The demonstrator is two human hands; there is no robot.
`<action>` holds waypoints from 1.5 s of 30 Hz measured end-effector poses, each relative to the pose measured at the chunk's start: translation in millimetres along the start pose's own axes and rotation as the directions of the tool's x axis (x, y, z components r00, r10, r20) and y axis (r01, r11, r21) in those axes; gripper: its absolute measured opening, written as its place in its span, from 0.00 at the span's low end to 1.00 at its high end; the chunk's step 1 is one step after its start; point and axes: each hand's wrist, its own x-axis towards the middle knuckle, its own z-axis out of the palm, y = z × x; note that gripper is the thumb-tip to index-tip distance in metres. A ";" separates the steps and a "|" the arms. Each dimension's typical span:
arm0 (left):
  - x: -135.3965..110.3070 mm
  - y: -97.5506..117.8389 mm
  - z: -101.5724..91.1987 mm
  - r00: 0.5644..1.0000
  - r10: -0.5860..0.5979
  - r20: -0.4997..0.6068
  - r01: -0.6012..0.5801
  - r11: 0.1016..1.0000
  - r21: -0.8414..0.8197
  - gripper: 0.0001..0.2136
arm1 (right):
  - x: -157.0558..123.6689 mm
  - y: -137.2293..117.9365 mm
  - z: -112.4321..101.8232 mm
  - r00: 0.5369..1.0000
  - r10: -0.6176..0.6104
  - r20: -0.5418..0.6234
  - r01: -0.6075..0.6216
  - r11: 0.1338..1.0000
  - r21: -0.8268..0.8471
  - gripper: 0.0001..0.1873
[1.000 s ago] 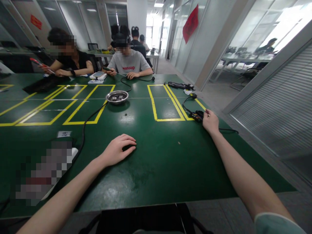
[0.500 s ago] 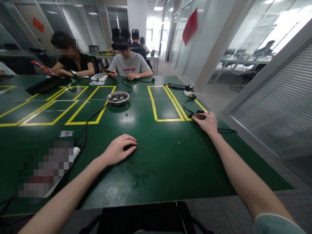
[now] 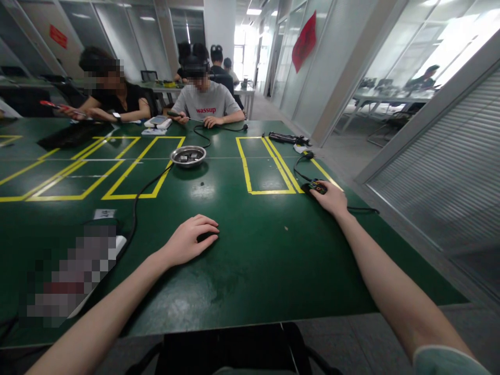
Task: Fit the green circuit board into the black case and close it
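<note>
Black device under fingertips of right hand

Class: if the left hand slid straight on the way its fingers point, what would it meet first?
The left hand faces bare green tabletop; first, probably, the small black device with coloured buttons beneath the right hand. Depth is hard to judge.

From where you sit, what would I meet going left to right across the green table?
A white label, left hand flat on the table, yellow taped rectangle, small black corded device, right hand touching it.
</note>
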 end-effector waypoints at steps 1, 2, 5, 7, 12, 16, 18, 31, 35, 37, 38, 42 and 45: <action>0.2 -0.1 0.1 1.000 0.001 -0.002 -0.001 1.000 0.000 0.09 | -2.8 -6.4 -0.3 0.999 -0.016 0.029 0.016 1.000 -0.004 0.23; 0.5 -0.3 0.1 1.000 0.003 -0.004 -0.003 1.000 -0.001 0.09 | -6.6 -14.6 0.6 0.998 -0.037 0.054 0.037 0.999 -0.002 0.24; 0.9 -1.6 0.3 1.000 0.005 -0.005 -0.005 1.000 -0.008 0.08 | -26.3 -48.7 9.2 0.985 -0.134 0.113 0.130 0.991 0.039 0.22; 0.7 -2.3 0.8 1.000 0.002 -0.006 -0.002 1.000 -0.013 0.08 | -48.6 -77.3 16.4 0.959 -0.231 0.166 0.219 0.972 0.088 0.21; -0.8 2.7 3.9 0.998 -0.019 -0.063 0.017 0.999 -0.037 0.15 | -127.0 -147.7 14.7 0.684 -0.657 0.318 0.537 0.748 0.390 0.22; -1.2 9.6 5.2 0.998 0.032 -0.058 -0.035 0.997 -0.063 0.15 | -172.1 -178.4 -0.2 0.410 -0.849 0.333 0.626 0.527 0.575 0.24; -1.0 11.1 4.4 0.999 0.035 -0.033 -0.037 0.998 -0.054 0.11 | -178.8 -183.1 -4.5 0.401 -0.858 0.322 0.623 0.513 0.590 0.24; -1.3 12.8 4.5 0.998 0.028 -0.052 -0.028 1.000 -0.012 0.07 | -163.6 -175.6 -1.5 0.502 -0.833 0.232 0.629 0.535 0.564 0.28; -3.0 13.5 6.1 1.000 -0.009 -0.011 0.009 1.000 -0.028 0.07 | -164.0 -173.4 1.9 0.546 -0.806 0.229 0.622 0.573 0.534 0.31; -3.6 11.8 7.4 0.999 -0.039 -0.006 0.039 0.999 -0.011 0.07 | -163.6 -174.1 1.3 0.535 -0.810 0.240 0.616 0.569 0.545 0.30; -3.8 10.7 8.0 0.999 -0.053 -0.010 0.053 0.999 -0.003 0.07 | -163.3 -174.6 0.6 0.524 -0.816 0.246 0.614 0.562 0.554 0.28; -4.0 8.0 9.3 0.995 -0.095 -0.029 0.095 0.995 0.000 0.07 | -162.2 -176.2 -1.0 0.476 -0.844 0.248 0.621 0.522 0.584 0.23; -3.8 9.3 8.8 0.991 -0.134 -0.012 0.134 0.991 -0.013 0.13 | -162.2 -175.9 0.6 0.486 -0.844 0.228 0.623 0.518 0.586 0.19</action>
